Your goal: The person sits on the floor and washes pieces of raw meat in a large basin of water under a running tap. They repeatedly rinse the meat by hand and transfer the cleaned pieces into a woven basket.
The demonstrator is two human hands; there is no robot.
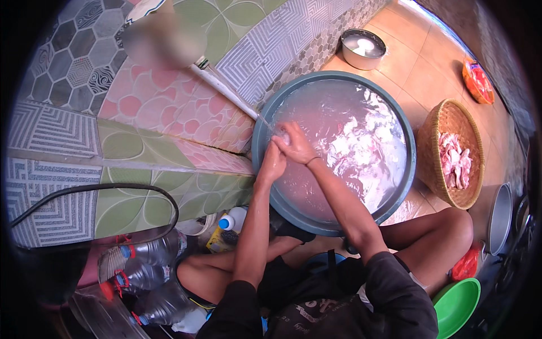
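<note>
Above the left side of a large blue-grey plastic tub (408, 169) full of cloudy pinkish water, my two hands come together. Water runs onto them from the end of a pale pipe (228, 91). My left hand (274, 163) touches my right hand (296, 142) near its thumb. Something small and pale seems to lie under the fingers of my right hand, but I cannot tell what it is. Pale pieces, seemingly raw meat, show in the water at the tub's right. A woven bamboo basket (427, 173) to the right holds raw chicken pieces (455, 163).
A metal pot (364, 61) of water stands beyond the tub, an orange basket (476, 91) at the far right. Nearer are a large metal pot (499, 220) and a green basin (457, 307). Several large plastic bottles (144, 275) lie at the left, below a tiled ledge (139, 199).
</note>
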